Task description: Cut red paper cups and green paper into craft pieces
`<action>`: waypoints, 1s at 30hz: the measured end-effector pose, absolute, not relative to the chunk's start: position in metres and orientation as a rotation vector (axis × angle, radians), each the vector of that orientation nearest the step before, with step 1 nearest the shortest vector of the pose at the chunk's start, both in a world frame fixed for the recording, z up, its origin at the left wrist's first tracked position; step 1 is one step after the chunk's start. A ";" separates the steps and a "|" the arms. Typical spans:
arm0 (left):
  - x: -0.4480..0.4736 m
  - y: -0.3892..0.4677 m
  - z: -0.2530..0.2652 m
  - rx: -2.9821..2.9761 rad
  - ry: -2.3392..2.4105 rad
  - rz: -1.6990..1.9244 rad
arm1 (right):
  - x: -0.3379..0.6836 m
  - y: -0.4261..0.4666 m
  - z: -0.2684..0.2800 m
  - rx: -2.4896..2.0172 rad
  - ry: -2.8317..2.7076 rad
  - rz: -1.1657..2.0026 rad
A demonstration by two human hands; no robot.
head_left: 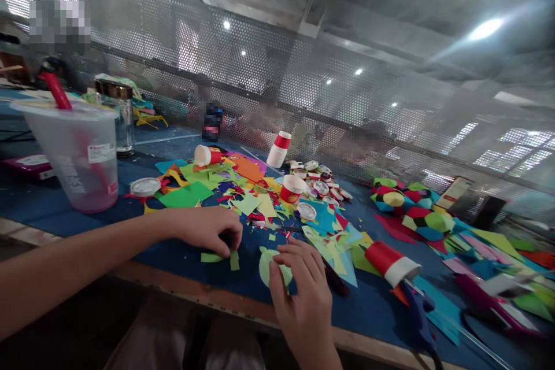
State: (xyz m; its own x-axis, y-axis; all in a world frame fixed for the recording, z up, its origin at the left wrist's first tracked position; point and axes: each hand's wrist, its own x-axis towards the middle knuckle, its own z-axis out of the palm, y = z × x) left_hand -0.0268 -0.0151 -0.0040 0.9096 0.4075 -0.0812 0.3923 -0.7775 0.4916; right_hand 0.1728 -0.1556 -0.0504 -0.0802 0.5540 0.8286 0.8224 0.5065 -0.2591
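My left hand [212, 230] rests low over the blue table, fingers curled down and thumb tip close to them. A narrow green paper strip [235, 261] sticks out from under its fingertips, and another green paper piece [210, 257] lies just left of it. Beside them, my right hand [303, 286] is loosely bent with thumb and fingers apart, over a pale green rounded paper cut-out [267, 269] that lies flat. The fingers partly cover this cut-out. A dark-handled tool [336, 280] lies right behind the right hand, its front part among paper scraps.
Paper scraps [247, 203] spread across the middle. Around them are paper cups [293, 188], a cup stack [278, 149] and piled round lids [321, 187]. At left stands a plastic drink cup [71, 156]; at right, a red cup [392, 263] touches a blue glue gun [414, 306].
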 end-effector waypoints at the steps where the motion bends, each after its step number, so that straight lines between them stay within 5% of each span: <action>1: -0.026 -0.015 -0.005 2.560 0.575 0.040 | 0.173 -0.156 -0.050 -1.163 -1.759 -0.338; 15: -0.021 -0.018 -0.013 2.578 0.647 0.134 | 0.175 -0.161 -0.048 -1.179 -1.747 -0.299; 30: -0.001 -0.086 0.011 2.177 0.542 0.761 | 0.151 -0.180 -0.039 -1.056 -1.489 -0.044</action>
State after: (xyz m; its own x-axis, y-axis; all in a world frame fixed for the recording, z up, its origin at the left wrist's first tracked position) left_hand -0.0007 -0.0858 0.0112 0.7332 0.5847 0.3471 0.1365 -0.6266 0.7673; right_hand 0.1511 -0.1798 -0.0391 0.1670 0.5675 0.8063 0.6138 0.5801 -0.5354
